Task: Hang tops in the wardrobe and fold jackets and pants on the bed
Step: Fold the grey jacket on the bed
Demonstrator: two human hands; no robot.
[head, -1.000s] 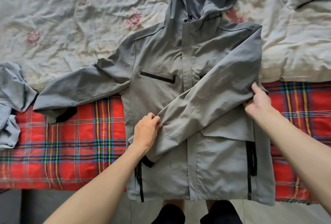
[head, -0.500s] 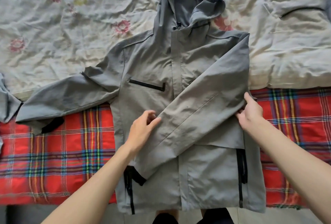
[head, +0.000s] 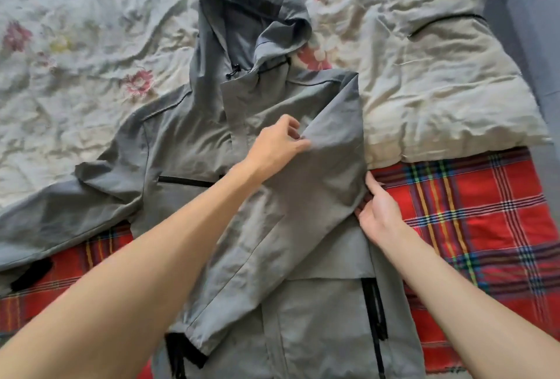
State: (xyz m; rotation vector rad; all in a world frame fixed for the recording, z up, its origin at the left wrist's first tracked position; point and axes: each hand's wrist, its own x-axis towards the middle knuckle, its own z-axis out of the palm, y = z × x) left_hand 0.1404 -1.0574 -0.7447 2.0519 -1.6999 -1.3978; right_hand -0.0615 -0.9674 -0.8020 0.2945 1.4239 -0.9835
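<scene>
**Grey hooded jacket during folding, seen from the head camera.** A grey hooded jacket (head: 303, 303) lies front-up on the bed with its front closed. Its hem is toward the person and its hood (head: 251, 14) points away.

The sleeve on the person's right, the folded sleeve (head: 257, 257), crosses the chest diagonally. Its black cuff (head: 189, 356) ends near the hem on the left side. The outstretched sleeve (head: 75, 212) on the other side lies flat and runs to the left edge of the view.

A black chest pocket zip (head: 185, 181) shows partly beside the left forearm. A black side pocket zip (head: 375, 312) runs vertically down the lower right front.

The left hand (head: 278, 145) reaches across the chest and pinches the upper edge of the folded sleeve, near the shoulder, between thumb and curled fingers. The right hand (head: 378, 215) sits at the jacket's right edge, where the sleeve turns over. Its thumb lies straight along the fold and its fingertips curl in against the fabric edge, holding it.

The upper half of the jacket rests on a crumpled cream floral quilt (head: 91, 45), the lower half on a red tartan blanket (head: 469, 212). A grey-blue surface (head: 533, 30) borders the quilt at far right; what it is cannot be told.
</scene>
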